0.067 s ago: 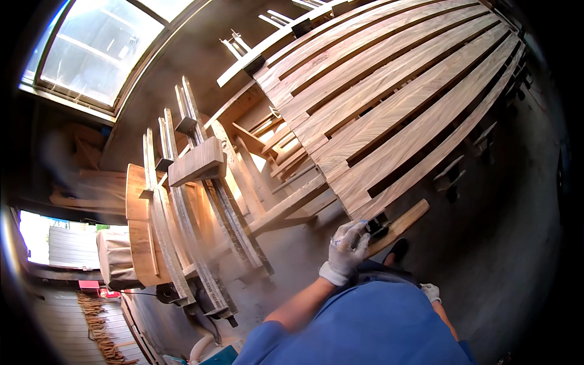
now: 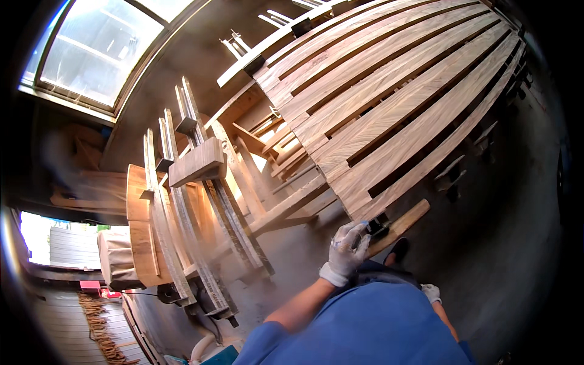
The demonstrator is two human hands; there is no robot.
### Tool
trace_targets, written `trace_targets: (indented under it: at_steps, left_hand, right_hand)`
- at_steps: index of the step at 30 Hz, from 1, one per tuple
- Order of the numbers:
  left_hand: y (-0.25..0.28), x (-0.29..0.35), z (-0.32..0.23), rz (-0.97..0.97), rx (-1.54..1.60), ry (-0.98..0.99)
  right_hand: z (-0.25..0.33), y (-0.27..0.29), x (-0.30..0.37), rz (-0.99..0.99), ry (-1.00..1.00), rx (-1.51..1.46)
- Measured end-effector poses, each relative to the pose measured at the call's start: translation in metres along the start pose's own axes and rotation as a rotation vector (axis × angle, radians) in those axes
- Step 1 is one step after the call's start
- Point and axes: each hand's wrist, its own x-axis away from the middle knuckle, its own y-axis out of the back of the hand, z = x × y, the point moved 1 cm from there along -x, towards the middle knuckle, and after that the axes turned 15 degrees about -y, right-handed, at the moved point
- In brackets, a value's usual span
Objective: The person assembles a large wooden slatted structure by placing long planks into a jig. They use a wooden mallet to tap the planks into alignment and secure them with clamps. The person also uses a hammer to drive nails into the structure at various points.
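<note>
My left hand [image 2: 347, 252], in a white knit glove, is curled around the end of a black clamp [image 2: 378, 227] at the near corner of a large slatted wood panel [image 2: 340, 191]. The part inside the fingers is mostly hidden. Long brownish boards with dark gaps between them make up the panel. Just under the clamp, a narrow wooden strip [image 2: 409, 220] sticks out to the right. Down at my right side hangs my right hand [image 2: 431, 293], also gloved; its fingers are too hidden to read.
Left of the panel, several long metal bar clamps [image 2: 207, 298] stand with a wood block [image 2: 196, 163] across them. Wooden frame pieces [image 2: 286, 210] lie behind. My shoe [image 2: 398, 249] is on the grey floor beside the strip. A window [image 2: 97, 48] is at upper left.
</note>
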Motion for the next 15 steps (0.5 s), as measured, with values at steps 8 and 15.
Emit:
trace_targets:
  at_steps: [8, 15]
  left_hand:
    - [0.009, 0.000, 0.003, 0.052, -0.004, 0.022]
    - [0.008, -0.018, 0.006, 0.063, 0.019, -0.027]
  right_hand:
    - [-0.021, -0.026, 0.011, -0.007, -0.162, -0.047]
    - [-0.002, -0.030, 0.044, -0.067, -0.001, 0.152]
